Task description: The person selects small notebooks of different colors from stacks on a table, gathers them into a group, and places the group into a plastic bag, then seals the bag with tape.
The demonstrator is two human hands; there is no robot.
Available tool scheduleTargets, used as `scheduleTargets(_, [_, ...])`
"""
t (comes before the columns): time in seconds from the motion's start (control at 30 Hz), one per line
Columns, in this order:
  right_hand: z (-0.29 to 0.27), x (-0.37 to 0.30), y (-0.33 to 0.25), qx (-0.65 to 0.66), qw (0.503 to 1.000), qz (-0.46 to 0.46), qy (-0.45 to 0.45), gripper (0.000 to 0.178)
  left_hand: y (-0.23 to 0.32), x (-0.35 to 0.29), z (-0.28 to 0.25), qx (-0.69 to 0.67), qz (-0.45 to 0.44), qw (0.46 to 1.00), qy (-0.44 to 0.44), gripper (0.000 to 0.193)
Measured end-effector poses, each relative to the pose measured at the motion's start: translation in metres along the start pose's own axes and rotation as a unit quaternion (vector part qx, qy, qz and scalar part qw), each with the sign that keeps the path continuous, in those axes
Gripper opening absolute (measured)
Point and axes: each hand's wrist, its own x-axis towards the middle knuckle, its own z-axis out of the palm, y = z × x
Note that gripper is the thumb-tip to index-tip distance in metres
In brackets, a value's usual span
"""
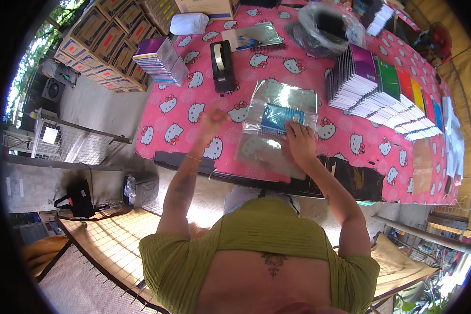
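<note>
A blue spiral notebook (278, 117) lies inside a clear plastic sleeve (282, 97) on the pink table (183, 118). My right hand (300, 142) rests on the sleeve's near end, fingertips at the notebook's lower right corner, holding it down. More clear sleeves (261, 152) lie under that hand near the table's edge. My left hand (212, 118) hovers blurred above the cloth to the left of the sleeve, fingers apart, nothing seen in it. A black tape dispenser (222, 65) stands beyond the left hand.
A stack of notebooks (159, 60) sits at the far left of the table, and fanned rows of coloured notebooks (384, 86) at the right. A plastic bag (327, 26) lies at the back. Cardboard boxes (110, 36) are stacked beyond the left corner.
</note>
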Motion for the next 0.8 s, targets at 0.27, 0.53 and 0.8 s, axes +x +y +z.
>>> scheduleTargets(0.27, [-0.002, 0.001, -0.002, -0.005, 1.000, 0.017, -0.016, 0.043, 0.020, 0.120, -0.035, -0.171, -0.310, 0.932, 0.076, 0.038])
scheduleTargets(0.53, [-0.002, -0.003, -0.003, 0.009, 1.000, 0.024, -0.002, 0.039, -0.006, 0.084, 0.010, -0.269, -0.193, 0.915, 0.230, 0.013])
scheduleTargets(0.8, [-0.003, 0.001, 0.007, 0.047, 0.998, 0.022, 0.018, 0.034, 0.062, 0.064, 0.004, 0.233, -0.130, 0.956, 0.120, 0.018])
